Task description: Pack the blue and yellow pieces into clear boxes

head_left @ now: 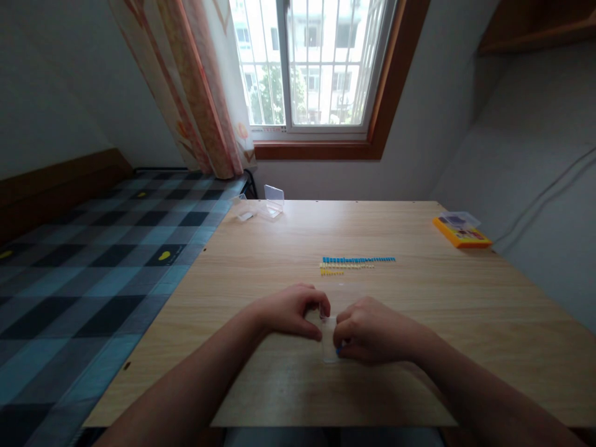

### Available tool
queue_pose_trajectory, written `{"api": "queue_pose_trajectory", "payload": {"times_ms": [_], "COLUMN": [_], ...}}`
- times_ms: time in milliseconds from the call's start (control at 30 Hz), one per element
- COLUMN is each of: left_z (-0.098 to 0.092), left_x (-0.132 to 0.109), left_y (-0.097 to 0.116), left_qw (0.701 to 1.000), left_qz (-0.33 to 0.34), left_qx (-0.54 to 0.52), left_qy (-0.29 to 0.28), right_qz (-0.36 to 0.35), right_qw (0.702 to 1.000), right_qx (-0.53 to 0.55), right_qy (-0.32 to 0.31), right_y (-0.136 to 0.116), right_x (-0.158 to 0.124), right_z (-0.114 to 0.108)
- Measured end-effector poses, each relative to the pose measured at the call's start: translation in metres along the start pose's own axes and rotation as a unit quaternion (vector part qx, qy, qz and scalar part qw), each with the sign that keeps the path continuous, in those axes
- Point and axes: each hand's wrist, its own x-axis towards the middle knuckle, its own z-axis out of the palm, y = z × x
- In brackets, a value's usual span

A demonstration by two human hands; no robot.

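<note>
Both hands rest on the wooden table (419,347) near its front edge, fingers curled around a small clear plastic box (328,340) that sits between them. My left hand (291,310) grips the box's left side. My right hand (372,329) pinches its right side, and a tiny blue piece shows at the fingertips. Beyond the hands lie three short rows of small pieces: a blue row (358,259), a pale yellow row (347,266) and a short yellow row (331,272).
Two open clear boxes (272,202) stand at the table's far left corner. An orange box with a clear lid (460,231) lies at the far right. A bed with a checked blue cover (93,267) runs along the left. Window and curtain behind.
</note>
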Motion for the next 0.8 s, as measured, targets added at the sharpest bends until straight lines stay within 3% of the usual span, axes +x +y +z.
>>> {"api": "queue_pose_trajectory", "payload": {"times_ms": [367,800], "left_z": [0.0002,0.0039], "left_x": [-0.0007,-0.0009], "left_y": [0.0013,-0.0016], "left_qw": [1.0,1.0], "left_qz": [-0.002,-0.004], "left_qx": [0.001,-0.006], "left_qy": [0.008,0.026], "right_qz": [-0.005,0.029], "right_qw": [1.0,0.995], "right_qx": [-0.021,-0.081], "right_qy": [-0.003,0.05], "right_y": [-0.0027,-0.0083], "right_x": [-0.0009,0.0038], "right_z": [-0.0009,0.0037]}}
